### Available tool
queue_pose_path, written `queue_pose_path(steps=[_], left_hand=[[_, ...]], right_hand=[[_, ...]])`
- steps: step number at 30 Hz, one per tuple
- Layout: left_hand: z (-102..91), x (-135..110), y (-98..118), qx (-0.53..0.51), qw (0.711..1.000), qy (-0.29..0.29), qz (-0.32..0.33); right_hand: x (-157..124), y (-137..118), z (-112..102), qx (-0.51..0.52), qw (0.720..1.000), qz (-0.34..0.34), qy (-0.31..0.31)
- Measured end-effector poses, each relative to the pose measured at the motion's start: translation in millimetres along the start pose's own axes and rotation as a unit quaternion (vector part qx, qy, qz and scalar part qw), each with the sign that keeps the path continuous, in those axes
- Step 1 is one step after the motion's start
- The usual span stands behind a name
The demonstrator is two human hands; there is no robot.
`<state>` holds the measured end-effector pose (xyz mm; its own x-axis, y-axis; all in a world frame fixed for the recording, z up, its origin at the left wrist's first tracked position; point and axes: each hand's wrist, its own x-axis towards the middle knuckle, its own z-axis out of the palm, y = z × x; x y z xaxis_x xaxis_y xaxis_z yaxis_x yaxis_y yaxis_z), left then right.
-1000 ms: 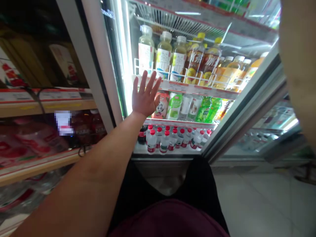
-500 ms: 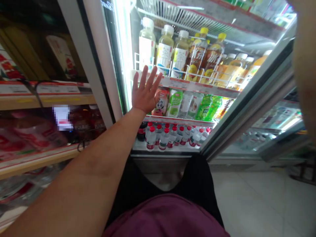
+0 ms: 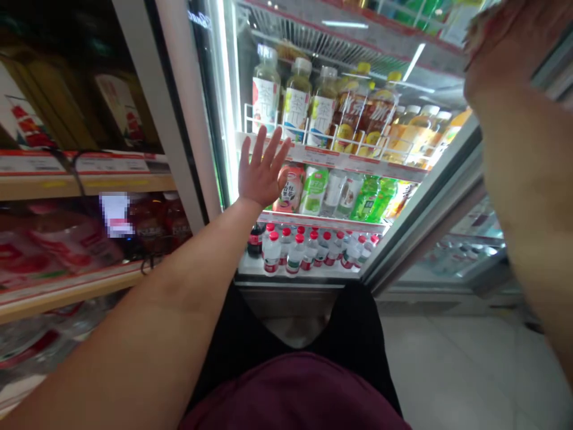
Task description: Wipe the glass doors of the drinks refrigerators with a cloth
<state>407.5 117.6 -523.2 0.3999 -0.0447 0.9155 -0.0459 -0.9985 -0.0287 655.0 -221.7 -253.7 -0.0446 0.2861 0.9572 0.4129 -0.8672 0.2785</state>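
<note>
My left hand [image 3: 260, 169] is stretched into the open drinks fridge, fingers spread and empty, level with the price rail of the tea shelf [image 3: 340, 160]. Just right of it stands a pink-labelled bottle [image 3: 290, 189]. Pale tea bottles [image 3: 295, 101] stand above my fingertips. My right hand [image 3: 510, 42] is raised at the top right against the glass fridge door [image 3: 430, 197]; its fingers run out of view. Small red-capped water bottles [image 3: 308, 251] fill the bottom shelf.
Green bottles [image 3: 371, 197] and orange drinks [image 3: 416, 134] sit further right in the fridge. A store shelf [image 3: 85, 185] with red packages stands to the left. My dark trousers and maroon shirt fill the lower middle, over pale floor tiles [image 3: 456, 370].
My right forearm and hand have swung into view at the top right by the door. My left hand has stayed spread at the same shelf. The view shifted slightly.
</note>
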Motion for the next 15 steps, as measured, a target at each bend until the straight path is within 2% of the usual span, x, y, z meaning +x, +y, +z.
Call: queue_pose_path(steps=[1, 2, 4, 6, 9, 15], left_hand=[[-0.5, 0, 1, -0.002, 1.0, 0.002, -0.002], [-0.7, 0, 2, -0.002, 1.0, 0.005, -0.004], [-0.7, 1, 2, 0.002, 1.0, 0.008, -0.005], [-0.4, 1, 2, 0.007, 1.0, 0.007, -0.005], [-0.5, 1, 2, 0.015, 1.0, 0.001, -0.005], [-1.7, 0, 4, 0.022, 1.0, -0.003, -0.01]], right_hand=[[-11, -6, -6, 0.012, 0.995, 0.098, -0.012], [-21, -13, -11, 0.026, 0.988, 0.146, -0.032], [-40, -25, -19, 0.068, 0.976, 0.192, -0.077], [-55, -34, -22, 0.117, 0.97, 0.197, -0.087], [-75, -42, -18, 0.155, 0.966, 0.197, -0.056], [-109, -48, -11, 0.154, 0.957, 0.223, -0.102]])
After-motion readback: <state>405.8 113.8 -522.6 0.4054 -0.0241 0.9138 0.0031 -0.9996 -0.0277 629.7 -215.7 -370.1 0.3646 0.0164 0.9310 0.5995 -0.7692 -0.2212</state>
